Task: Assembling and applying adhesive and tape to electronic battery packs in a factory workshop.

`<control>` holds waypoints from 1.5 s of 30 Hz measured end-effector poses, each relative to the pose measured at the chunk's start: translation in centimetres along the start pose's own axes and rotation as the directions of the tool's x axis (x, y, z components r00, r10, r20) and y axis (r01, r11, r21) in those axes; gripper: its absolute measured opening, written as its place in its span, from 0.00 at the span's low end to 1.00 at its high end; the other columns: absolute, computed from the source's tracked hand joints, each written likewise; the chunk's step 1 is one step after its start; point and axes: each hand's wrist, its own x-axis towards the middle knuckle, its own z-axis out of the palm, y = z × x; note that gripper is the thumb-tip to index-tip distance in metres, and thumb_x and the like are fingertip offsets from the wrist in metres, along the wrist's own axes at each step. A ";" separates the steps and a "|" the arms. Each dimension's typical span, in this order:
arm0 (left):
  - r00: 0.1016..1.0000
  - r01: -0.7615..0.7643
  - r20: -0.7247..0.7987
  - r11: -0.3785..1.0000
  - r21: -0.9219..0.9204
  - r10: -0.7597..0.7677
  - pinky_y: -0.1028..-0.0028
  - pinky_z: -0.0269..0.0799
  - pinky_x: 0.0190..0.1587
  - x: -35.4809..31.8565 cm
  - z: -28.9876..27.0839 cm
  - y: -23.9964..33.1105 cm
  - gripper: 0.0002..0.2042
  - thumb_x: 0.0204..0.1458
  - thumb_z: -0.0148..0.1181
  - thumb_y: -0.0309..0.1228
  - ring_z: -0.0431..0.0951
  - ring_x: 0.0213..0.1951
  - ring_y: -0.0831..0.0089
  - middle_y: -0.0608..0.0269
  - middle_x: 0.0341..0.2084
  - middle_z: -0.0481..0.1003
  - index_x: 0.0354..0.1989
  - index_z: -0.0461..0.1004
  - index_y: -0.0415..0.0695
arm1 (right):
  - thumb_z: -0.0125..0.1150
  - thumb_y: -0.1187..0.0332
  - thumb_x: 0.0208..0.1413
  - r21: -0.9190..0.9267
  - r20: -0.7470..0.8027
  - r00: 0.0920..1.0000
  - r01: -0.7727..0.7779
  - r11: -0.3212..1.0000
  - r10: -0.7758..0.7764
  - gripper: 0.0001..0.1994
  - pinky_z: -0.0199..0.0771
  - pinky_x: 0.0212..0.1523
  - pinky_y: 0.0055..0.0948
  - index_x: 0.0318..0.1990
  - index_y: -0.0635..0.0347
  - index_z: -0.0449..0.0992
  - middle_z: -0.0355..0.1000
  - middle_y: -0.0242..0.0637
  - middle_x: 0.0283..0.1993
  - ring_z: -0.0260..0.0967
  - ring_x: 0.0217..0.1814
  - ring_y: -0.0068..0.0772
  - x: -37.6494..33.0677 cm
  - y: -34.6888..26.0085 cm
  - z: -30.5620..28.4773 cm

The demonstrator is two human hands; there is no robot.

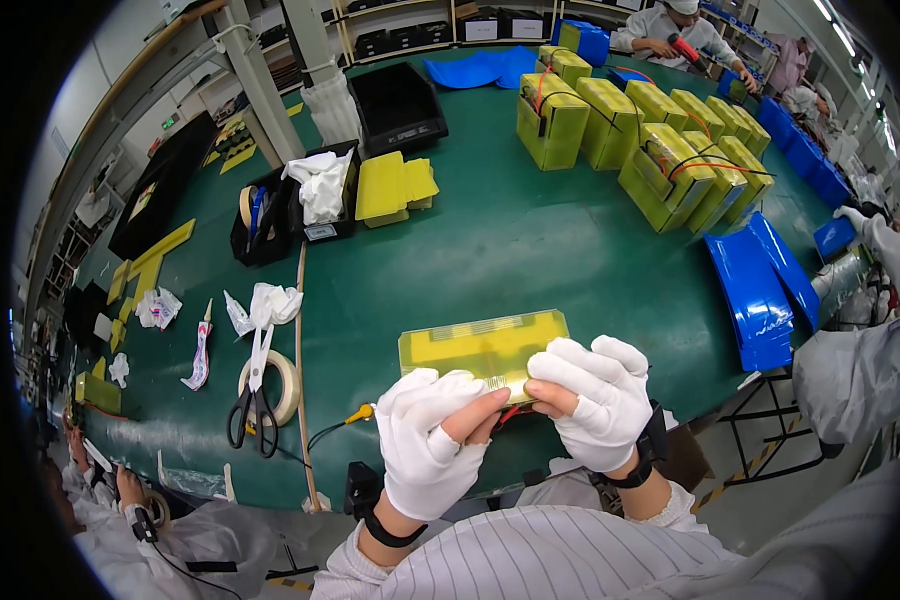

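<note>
A green table (450, 260) fills most of the scene, its surface smooth and a little shiny. Beyond its far side stand shelves (346, 30) with dark boxes (433, 33), and at the far right a co-worker (660, 28) holds a red tool (683, 47).

Near the middle, close to the near edge, lies the yellow block (445, 352), with clear tape along its far side. The left hand (425, 440) and the right hand (595, 405) wear white gloves with some bare fingertips. On both, the fingers are bent and nearly closed, and have hold of the block's near edge.

White labels (480, 30) are on some shelf boxes, and a tube (201, 352) on the left carries print; this is too small to read surely.

A thin strip (301, 290) runs from near to far, left of the hands. Left of it, scissors (257, 385) lie across a tape roll (291, 385). Blue sheets (753, 300) lie at the right edge. Between the yellow block and the standing yellow-green packs (548, 130) at far right, there is a wide stretch of bare green surface.
</note>
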 end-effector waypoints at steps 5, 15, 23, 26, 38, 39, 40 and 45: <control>1.000 -0.021 0.008 0.999 -0.046 0.022 0.64 0.70 0.37 0.4 -0.1 -0.2 0.24 0.35 0.72 0.18 0.74 0.38 0.63 0.66 0.37 0.75 0.45 0.80 0.49 | 0.73 0.67 0.42 0.007 -0.012 1.000 0.012 1.000 -0.012 0.14 0.66 0.50 0.32 0.40 0.48 0.84 0.80 0.27 0.44 0.76 0.48 0.30 0.0 0.2 0.1; 0.994 -0.098 0.032 0.988 -0.117 0.103 0.63 0.74 0.43 -0.5 -1.2 -1.0 0.24 0.33 0.71 0.18 0.77 0.45 0.59 0.61 0.41 0.76 0.45 0.81 0.48 | 0.73 0.70 0.41 0.060 -0.005 0.994 -0.108 0.992 0.109 0.18 0.68 0.52 0.35 0.44 0.48 0.83 0.79 0.30 0.49 0.75 0.50 0.34 -1.4 1.5 -1.8; 0.956 0.287 -0.051 0.955 -0.072 -0.291 0.61 0.70 0.58 -1.2 -2.6 -0.5 0.24 0.31 0.70 0.13 0.73 0.58 0.53 0.55 0.53 0.74 0.42 0.80 0.46 | 0.74 0.63 0.34 0.003 0.009 0.991 -0.130 0.991 0.130 0.19 0.68 0.54 0.39 0.39 0.50 0.84 0.79 0.32 0.49 0.73 0.53 0.40 -0.5 1.6 -2.8; 0.963 0.268 -0.020 0.962 -0.049 -0.269 0.61 0.70 0.57 -0.8 -2.9 -0.6 0.24 0.30 0.71 0.14 0.73 0.57 0.53 0.57 0.52 0.75 0.42 0.80 0.46 | 0.75 0.63 0.32 0.027 -0.004 0.998 -0.068 0.997 0.069 0.18 0.67 0.53 0.37 0.38 0.48 0.85 0.79 0.31 0.49 0.73 0.52 0.38 -0.1 1.7 -2.1; 0.977 0.215 -0.010 0.973 0.089 -0.215 0.59 0.69 0.57 -1.1 -3.7 -1.5 0.20 0.30 0.77 0.31 0.76 0.54 0.57 0.66 0.46 0.80 0.38 0.86 0.54 | 0.75 0.68 0.36 0.029 -0.061 0.998 0.008 1.000 -0.006 0.18 0.66 0.51 0.34 0.41 0.47 0.83 0.80 0.24 0.45 0.75 0.46 0.29 -0.4 1.5 -1.7; 0.977 0.213 -0.014 0.973 0.085 -0.212 0.60 0.69 0.57 -1.1 -3.7 -1.5 0.20 0.30 0.77 0.31 0.76 0.54 0.57 0.66 0.45 0.81 0.38 0.86 0.55 | 0.75 0.68 0.36 0.040 -0.061 0.998 0.014 0.999 -0.011 0.18 0.66 0.51 0.34 0.41 0.47 0.83 0.80 0.24 0.45 0.75 0.46 0.29 -0.5 1.5 -1.6; 0.978 0.210 -0.018 0.975 0.078 -0.209 0.60 0.69 0.57 -1.1 -3.7 -1.5 0.20 0.30 0.77 0.31 0.76 0.54 0.57 0.66 0.45 0.81 0.38 0.86 0.55 | 0.75 0.69 0.36 0.026 -0.068 0.998 0.016 1.000 -0.015 0.18 0.66 0.51 0.34 0.41 0.48 0.84 0.80 0.24 0.45 0.75 0.46 0.29 -0.5 1.6 -1.6; 0.985 0.167 -0.061 0.972 0.166 -0.159 0.61 0.69 0.56 -1.3 -3.4 -1.5 0.19 0.30 0.77 0.30 0.76 0.54 0.57 0.67 0.45 0.81 0.38 0.86 0.56 | 0.75 0.70 0.36 -0.003 -0.089 0.996 0.018 1.000 -0.018 0.19 0.66 0.52 0.34 0.41 0.47 0.84 0.81 0.23 0.45 0.74 0.46 0.28 -0.6 1.5 -1.1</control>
